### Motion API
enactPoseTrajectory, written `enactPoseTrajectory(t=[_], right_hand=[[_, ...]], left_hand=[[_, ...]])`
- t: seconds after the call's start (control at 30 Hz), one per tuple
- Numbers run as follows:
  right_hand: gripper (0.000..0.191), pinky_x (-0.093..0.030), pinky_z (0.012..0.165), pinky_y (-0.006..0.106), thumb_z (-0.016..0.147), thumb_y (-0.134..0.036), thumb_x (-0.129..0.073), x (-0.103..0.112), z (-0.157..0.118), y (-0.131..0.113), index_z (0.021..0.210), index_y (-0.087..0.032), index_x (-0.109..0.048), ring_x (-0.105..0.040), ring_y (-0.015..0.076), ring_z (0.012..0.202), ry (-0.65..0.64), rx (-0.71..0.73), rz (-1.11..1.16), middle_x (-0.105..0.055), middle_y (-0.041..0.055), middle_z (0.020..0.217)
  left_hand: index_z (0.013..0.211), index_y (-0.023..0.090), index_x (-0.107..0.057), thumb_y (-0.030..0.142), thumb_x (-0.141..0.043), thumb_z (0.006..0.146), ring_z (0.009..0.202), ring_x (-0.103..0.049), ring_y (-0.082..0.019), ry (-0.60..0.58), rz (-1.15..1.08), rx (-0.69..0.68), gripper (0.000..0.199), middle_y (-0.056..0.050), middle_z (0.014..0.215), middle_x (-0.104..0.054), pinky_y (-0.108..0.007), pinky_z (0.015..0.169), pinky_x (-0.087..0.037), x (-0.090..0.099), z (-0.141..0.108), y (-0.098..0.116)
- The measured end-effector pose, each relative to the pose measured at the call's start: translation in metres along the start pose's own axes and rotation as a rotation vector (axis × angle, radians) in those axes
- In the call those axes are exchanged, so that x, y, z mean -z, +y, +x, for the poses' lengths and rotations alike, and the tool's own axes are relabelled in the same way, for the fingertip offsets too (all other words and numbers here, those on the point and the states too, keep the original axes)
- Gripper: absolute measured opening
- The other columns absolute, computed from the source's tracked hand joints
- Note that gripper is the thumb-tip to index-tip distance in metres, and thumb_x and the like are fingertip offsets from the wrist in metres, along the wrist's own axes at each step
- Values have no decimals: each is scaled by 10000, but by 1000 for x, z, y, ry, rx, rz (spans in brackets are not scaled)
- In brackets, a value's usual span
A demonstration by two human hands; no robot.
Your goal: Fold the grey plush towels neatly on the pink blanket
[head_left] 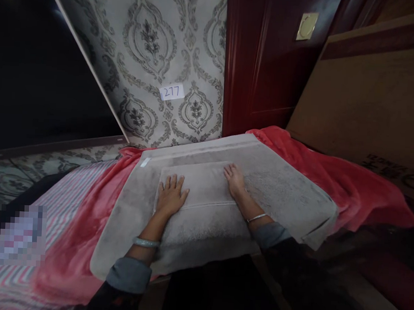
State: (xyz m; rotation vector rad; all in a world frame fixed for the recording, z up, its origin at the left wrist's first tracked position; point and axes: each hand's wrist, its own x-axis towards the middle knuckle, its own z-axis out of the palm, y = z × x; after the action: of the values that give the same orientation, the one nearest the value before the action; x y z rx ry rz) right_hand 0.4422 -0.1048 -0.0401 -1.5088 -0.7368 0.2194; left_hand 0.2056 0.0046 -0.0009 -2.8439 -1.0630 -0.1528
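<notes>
A large grey plush cloth [203, 232] is spread over a red blanket. On its middle lies a smaller folded grey piece [199, 182] with a pale seam along its near side. My left hand [171, 194] rests flat with spread fingers on the left end of that folded piece. Toward its right end, my right hand [234, 179] lies palm down, its fingers stretched out near the far edge. Neither hand holds anything. A small white tag [145, 162] shows at the cloth's far left corner.
The red blanket [316, 171] spreads out on both sides, over striped bedding [68, 190] at the left. A dark screen [49, 75] stands at the back left. A big cardboard box [370, 98] leans at the right, beside a dark red door [266, 61]. Patterned wall [150, 38] rises behind.
</notes>
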Motion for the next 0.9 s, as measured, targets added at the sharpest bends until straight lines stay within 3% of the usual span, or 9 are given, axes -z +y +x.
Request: enactPoseTrajectory(t=[0.13,0.2,0.37,0.47,0.57,0.7,0.8,0.9], right_hand=[[859,-468,1045,396,912,-681,-36,-1,-6,15,1604,-185,-149,-509,210,1350,65,-92,138,-370,194,1567],[845,-467,1047,403,920,-648,41,0,-6,15,1607,-180,-111,-501,203,1359,82,-121,188,-351,201,1576],[813,-450,1067,442,935,-646,83,2,-5,12,1605,-237,-128,-444,198,1405,121,-174,343,-325,171,1599],[802,-441,1078,424,947,-642,62,2,-7,11,1607,-224,-117,-438,188,1408,115,-187,373,-325,171,1600],[808,-438,1083,402,945,-649,64,1,-9,12,1610,-223,-109,-434,181,1410,88,-187,317,-324,162,1602],[702,-420,1097,430,991,-589,-26,2,-10,16,1600,-266,-158,-437,188,1405,111,-197,401,-353,136,1593],[680,-418,1092,453,999,-584,-73,3,-10,19,1590,-270,-195,-445,209,1399,108,-202,424,-379,145,1576],[781,-439,1074,430,952,-681,-34,1,-10,21,1591,-259,-185,-439,210,1405,87,-166,334,-356,157,1585]], left_hand=[[1560,203,-322,485,-337,991,1518,-200,-362,-51,-31,10,635,-147,1643,-254,-620,1190,-199,6,4,0],[1544,186,-351,465,-341,990,1511,-224,-360,-62,-70,3,620,-165,1631,-278,-630,1179,-220,12,11,11],[1539,193,-349,353,-334,989,1514,-249,-267,-48,-164,-237,573,-132,1631,-296,-551,1213,-214,23,45,74],[1545,206,-340,377,-314,995,1516,-240,-262,-65,-173,-315,576,-114,1637,-288,-574,1211,-207,14,60,111],[1544,224,-351,447,-278,1003,1517,-231,-280,-23,-144,-305,589,-114,1632,-302,-612,1202,-192,1,62,128],[1554,267,-338,563,-285,980,1518,-215,-324,-36,-133,-233,648,-100,1642,-281,-638,1193,-184,-4,58,110],[1556,269,-335,608,-286,966,1523,-188,-346,-89,-109,-66,682,-104,1651,-251,-655,1188,-171,3,54,66],[1560,237,-326,584,-244,983,1531,-164,-336,-112,-90,110,678,-110,1659,-216,-633,1196,-175,6,43,12]])
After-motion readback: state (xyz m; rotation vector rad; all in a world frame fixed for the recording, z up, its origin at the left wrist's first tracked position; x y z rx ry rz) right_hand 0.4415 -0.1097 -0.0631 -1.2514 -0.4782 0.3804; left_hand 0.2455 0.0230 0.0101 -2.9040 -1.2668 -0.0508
